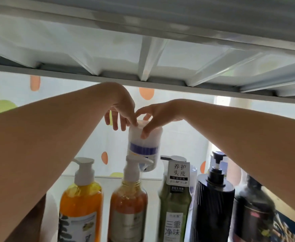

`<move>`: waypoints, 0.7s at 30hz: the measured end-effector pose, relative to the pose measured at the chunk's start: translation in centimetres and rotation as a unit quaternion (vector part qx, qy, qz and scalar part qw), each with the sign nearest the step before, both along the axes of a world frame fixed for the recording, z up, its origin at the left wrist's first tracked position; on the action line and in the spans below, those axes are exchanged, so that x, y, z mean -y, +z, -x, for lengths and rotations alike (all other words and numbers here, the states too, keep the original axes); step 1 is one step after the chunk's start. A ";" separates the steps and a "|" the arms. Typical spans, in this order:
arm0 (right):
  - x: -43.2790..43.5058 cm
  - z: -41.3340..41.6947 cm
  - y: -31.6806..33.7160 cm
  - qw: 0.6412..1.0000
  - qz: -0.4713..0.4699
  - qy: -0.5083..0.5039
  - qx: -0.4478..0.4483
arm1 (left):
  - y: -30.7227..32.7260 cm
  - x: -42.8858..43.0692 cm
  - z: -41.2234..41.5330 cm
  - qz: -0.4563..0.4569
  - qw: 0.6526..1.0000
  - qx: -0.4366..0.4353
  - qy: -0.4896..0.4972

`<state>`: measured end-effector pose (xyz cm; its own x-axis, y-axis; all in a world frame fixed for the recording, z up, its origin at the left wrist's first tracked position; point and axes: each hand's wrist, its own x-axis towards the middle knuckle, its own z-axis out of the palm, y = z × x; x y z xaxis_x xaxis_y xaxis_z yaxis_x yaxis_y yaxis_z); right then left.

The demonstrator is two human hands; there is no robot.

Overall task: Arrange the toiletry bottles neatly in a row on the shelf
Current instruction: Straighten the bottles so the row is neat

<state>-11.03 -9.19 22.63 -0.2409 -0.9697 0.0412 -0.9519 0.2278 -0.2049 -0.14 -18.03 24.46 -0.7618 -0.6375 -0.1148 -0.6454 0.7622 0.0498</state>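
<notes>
The shelf [108, 179] is white, with a low clear rail along its back edge. A row of pump bottles stands at its front: a yellow bottle [81, 203] on the left, an amber bottle [129, 205] beside it, then a green bottle [175, 203], a ribbed black bottle [213, 206] and a dark bottle [253, 212] on the right; their bases are out of view

both forearms are bare from the frame edges to the wrists, with no sleeves, watch or bracelet in view. the left hand [120, 110] and the right hand [157, 116] are bare too, ungloved, with short, unpainted fingernails and no rings.
</notes>
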 end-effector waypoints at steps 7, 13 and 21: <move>2.1 0.3 -2.5 0.995 -0.093 -0.029 0.020 | -2.2 0.7 1.2 0.053 0.992 0.110 -0.035; 3.5 1.2 -4.0 0.988 -0.151 -0.040 -0.005 | -3.5 1.0 2.0 0.043 0.988 0.092 -0.117; 4.6 1.5 -6.6 0.983 -0.183 -0.030 -0.003 | -5.8 2.1 3.0 -0.007 0.979 0.177 -0.097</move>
